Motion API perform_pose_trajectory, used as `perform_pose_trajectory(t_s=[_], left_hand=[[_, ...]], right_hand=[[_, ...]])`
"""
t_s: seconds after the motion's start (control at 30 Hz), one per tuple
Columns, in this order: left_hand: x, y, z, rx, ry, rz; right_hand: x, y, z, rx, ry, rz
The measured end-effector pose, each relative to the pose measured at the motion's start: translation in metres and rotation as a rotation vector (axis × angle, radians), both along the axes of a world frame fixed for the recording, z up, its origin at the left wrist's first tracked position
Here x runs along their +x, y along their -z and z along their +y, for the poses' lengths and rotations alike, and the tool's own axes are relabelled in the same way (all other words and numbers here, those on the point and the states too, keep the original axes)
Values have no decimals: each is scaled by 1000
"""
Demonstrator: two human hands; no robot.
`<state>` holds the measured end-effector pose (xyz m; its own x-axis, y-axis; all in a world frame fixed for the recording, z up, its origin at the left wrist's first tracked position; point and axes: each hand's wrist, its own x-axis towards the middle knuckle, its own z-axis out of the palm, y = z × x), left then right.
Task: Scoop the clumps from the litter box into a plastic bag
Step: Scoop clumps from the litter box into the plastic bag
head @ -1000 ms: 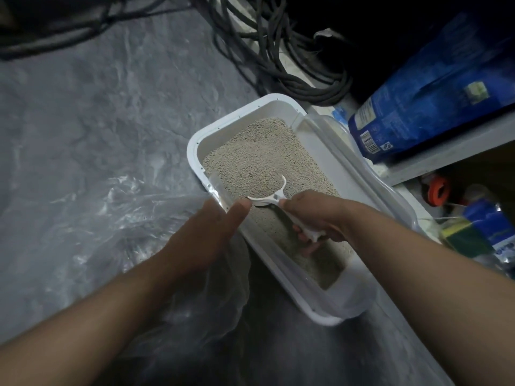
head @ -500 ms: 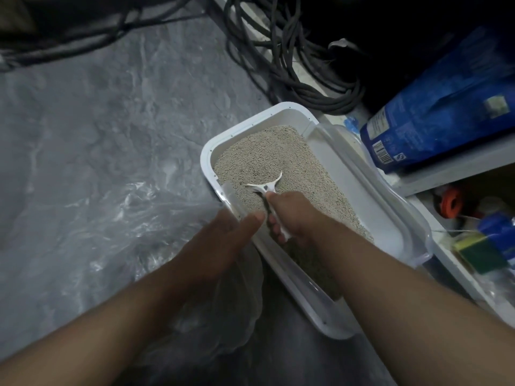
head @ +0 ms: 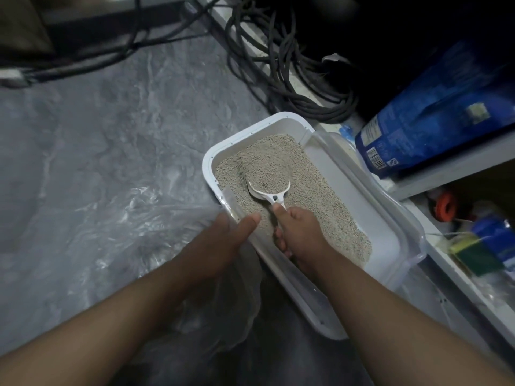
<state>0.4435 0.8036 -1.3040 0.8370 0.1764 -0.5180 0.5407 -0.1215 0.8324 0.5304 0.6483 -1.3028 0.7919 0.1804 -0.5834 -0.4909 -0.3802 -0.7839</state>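
A white litter box [head: 278, 122] filled with beige litter [head: 315, 196] sits on the grey floor. My right hand [head: 299, 235] grips the handle of a white scoop [head: 269, 190]. The scoop's bowl is heaped with litter and lies over the far left part of the box. My left hand [head: 220, 246] holds the near left rim of the box, thumb over the edge. A clear plastic bag [head: 133, 218] lies crumpled on the floor under and beside my left forearm. No clump can be made out in the litter.
A coil of black cables [head: 292, 79] lies just beyond the box. A blue bag [head: 434, 118] rests on a low white shelf [head: 446, 168] to the right. Small items and an orange spool [head: 446, 207] sit under it. Grey floor [head: 97, 121] spreads to the left.
My right hand has pushed the scoop forward through the litter, and the bowl is now full. My left hand has kept its hold on the rim. The camera has shifted, so the box appears lower right.
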Motion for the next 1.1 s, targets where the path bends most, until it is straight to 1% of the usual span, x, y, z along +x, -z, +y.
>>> perform_pose_trajectory(t_s=[0.17, 0.43, 0.57, 0.73, 0.8, 0.93, 1.1], left_hand=[[2, -5, -1, -35, -16, 16], [-1, -11, -4, -41, -22, 43], [-2, -12, -5, -40, -3, 43], [-4, -11, -5, -29, -14, 41], [-3, -11, -6, -19, -17, 41], [-1, -10, -6, -10, -26, 40], [0, -12, -7, 27, -11, 25]], right_hand=[[-7, -9, -10, 53, 53, 16], [-15, -12, -27, 10, 127, -33], [-19, -16, -33, -30, 125, -84], [-21, -15, -38, 11, 214, -64], [-21, -17, -40, 21, 207, -71], [-23, -19, -41, -36, 166, -131], [-22, -15, -41, -52, 160, -138]])
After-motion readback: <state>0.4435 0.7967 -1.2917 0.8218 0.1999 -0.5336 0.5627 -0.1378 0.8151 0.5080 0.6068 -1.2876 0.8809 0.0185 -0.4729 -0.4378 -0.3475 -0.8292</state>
